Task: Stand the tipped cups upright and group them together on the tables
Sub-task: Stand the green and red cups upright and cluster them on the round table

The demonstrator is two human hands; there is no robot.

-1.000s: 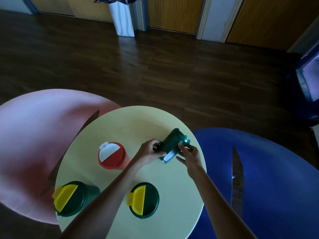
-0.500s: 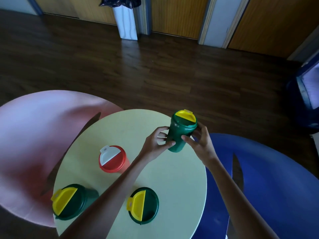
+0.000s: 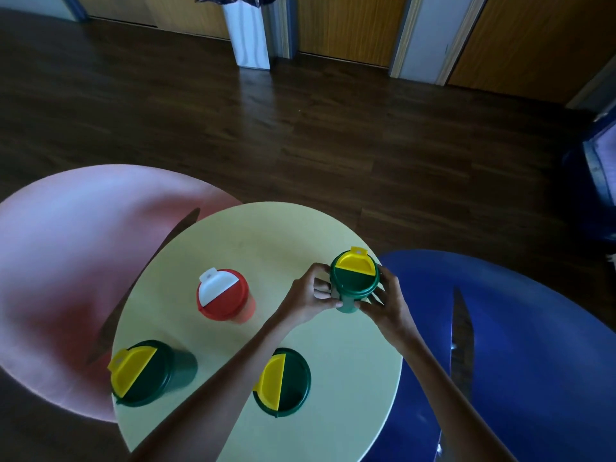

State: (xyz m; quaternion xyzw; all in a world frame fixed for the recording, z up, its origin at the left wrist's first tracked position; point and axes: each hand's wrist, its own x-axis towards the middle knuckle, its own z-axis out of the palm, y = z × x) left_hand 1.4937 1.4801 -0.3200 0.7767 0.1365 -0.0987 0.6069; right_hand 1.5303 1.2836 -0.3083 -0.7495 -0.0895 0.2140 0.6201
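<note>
On the yellow table (image 3: 266,241): green cup (image 3: 146,373) upright at 8 o'clock, red cup (image 3: 223,298) near centre, another green cup (image 3: 283,383) at 6, and at 3 o'clock left hand (image 3: 308,298) and right hand (image 3: 388,300) clasp a third green cup (image 3: 354,278), upright.

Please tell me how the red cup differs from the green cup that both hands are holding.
The red cup has a red body and lid with a white flap; the held green cup is dark green with a yellow flap. The red cup stands free near the middle of the yellow table; the green one sits near its right edge, gripped by the left hand and right hand. Both are upright and lidded.
</note>
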